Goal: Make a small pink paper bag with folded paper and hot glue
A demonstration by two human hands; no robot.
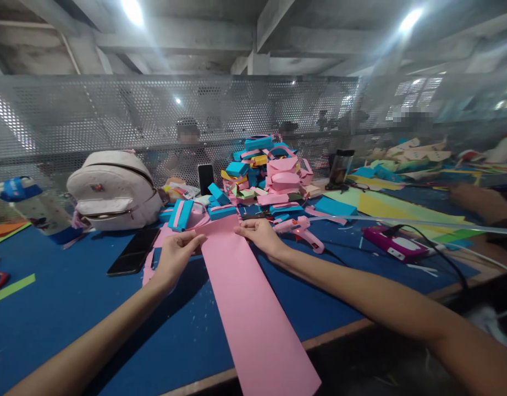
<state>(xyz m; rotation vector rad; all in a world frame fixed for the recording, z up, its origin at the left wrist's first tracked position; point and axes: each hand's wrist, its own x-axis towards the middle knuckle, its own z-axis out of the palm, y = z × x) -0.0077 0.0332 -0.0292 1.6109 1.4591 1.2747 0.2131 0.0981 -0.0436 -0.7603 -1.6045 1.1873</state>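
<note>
A long strip of pink paper stretches from the middle of the blue table out over its front edge. At its far end, my left hand pinches the left corner between thumb and fingers. The right corner is gripped by my right hand, fingers closed on the sheet. Just right of that hand lies a pink glue gun. Behind the strip rises a pile of small blue and pink folded paper pieces. A black phone lies flat left of my left hand.
A white backpack and a bottle with a blue top stand at the left. Purple power bank with cables, yellow-green sheets and a dark-lidded cup are at the right. A perforated metal screen closes the back. Another person's hand shows at far right.
</note>
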